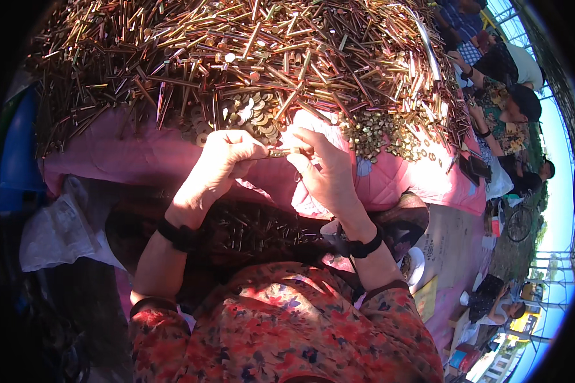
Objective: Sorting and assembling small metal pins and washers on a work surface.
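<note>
Between my two hands, a short gold-coloured bolt (278, 152) lies about level over the near edge of the pile. My left hand (227, 159) is closed around its left end, thumb and curled fingers pressed together. At the other end, the thumb and fingers of my right hand (326, 167) pinch it; any small nut or washer there is too small to make out. Just beyond my hands lies a heap of flat round washers (252, 112). Small nuts (370, 134) are heaped to the right of them.
A large mound of metal bolts and tubes (236, 45) fills the far side. Pink quilted cloth (121, 150) covers the near edge. More metal pieces (255, 230) lie below, near my lap. A plastic bag (61, 233) hangs at left. Other people (508, 112) sit at right.
</note>
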